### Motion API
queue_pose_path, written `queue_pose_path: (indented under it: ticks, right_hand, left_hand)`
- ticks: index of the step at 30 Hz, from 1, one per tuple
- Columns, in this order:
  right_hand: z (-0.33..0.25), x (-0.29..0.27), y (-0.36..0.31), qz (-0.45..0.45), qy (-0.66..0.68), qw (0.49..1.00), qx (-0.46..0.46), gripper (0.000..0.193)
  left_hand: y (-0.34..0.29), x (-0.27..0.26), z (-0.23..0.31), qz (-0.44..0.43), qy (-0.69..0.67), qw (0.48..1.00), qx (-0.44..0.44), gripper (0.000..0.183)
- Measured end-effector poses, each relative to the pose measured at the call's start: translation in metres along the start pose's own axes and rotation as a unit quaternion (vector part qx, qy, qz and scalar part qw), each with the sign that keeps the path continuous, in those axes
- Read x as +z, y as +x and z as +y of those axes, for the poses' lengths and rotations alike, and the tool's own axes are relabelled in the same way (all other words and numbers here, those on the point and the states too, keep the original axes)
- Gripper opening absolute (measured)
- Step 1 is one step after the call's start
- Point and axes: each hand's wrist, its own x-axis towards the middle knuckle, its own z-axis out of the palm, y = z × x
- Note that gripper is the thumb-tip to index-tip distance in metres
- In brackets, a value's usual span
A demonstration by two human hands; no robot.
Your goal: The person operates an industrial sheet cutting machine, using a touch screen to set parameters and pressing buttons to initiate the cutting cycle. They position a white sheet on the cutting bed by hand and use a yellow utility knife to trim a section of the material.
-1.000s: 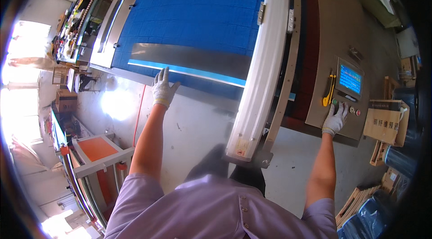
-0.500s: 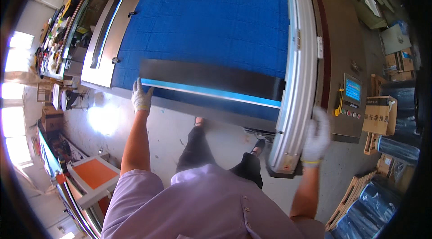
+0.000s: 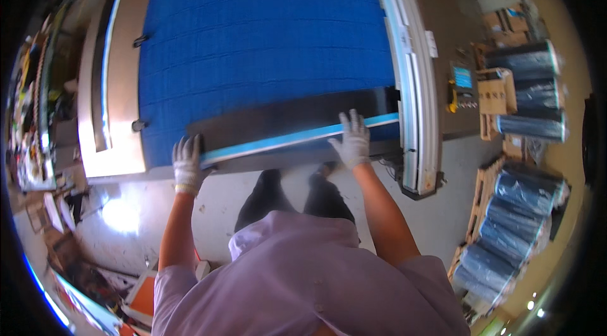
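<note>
A long black strip of sheet (image 3: 284,120) with a light-blue band (image 3: 278,140) along its near side lies across the front of a blue cutting bed (image 3: 265,32). My left hand (image 3: 188,164), in a white knit glove, is at the strip's left end, its fingers stretched out and its thumb beside the corner. My right hand (image 3: 353,141), gloved the same way, rests with spread fingers over the light-blue band, right of the middle. The strip's right end reaches the machine's white metal beam (image 3: 417,89).
A control panel with a screen (image 3: 463,77) stands right of the beam. A similar black strip (image 3: 107,77) lies on the pale side table (image 3: 129,83) at left. Wrapped dark rolls (image 3: 512,228) and cardboard boxes (image 3: 497,92) are stacked at the far right.
My right hand has come from beyond the beam onto the strip. My left hand stays at the left end. The head view has shifted, and the strip now slants up toward the right.
</note>
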Motion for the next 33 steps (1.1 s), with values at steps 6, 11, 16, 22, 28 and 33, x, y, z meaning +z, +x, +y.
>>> queue_pose_path:
  ticks: [6,11,16,22,28,33]
  right_hand:
    - [-0.013,-0.016,-0.006,-0.066,0.002,0.995,-0.076,0.087]
    - [-0.002,-0.007,-0.004,0.137,0.018,0.989,-0.055,0.048]
    - [-0.025,-0.047,0.022,0.125,0.065,0.982,-0.122,0.017]
    - [-0.104,-0.122,0.073,-0.147,0.117,0.972,-0.141,0.024]
    - [-0.114,-0.087,0.105,0.025,0.018,0.988,-0.149,0.045]
    - [-0.132,-0.056,0.083,0.150,0.183,0.972,0.007,0.027]
  left_hand:
    - [-0.024,0.006,-0.048,0.129,-0.125,0.984,-0.013,0.024]
    - [-0.012,-0.060,-0.127,0.178,-0.401,0.898,-0.031,0.025]
    - [-0.004,-0.110,-0.240,0.136,-0.372,0.898,-0.193,0.018]
    - [-0.016,-0.078,-0.361,0.098,-0.402,0.851,-0.323,0.026]
    - [0.004,-0.028,-0.363,0.060,-0.397,0.832,-0.383,0.031]
    - [-0.012,-0.051,-0.377,0.117,-0.411,0.848,-0.314,0.031]
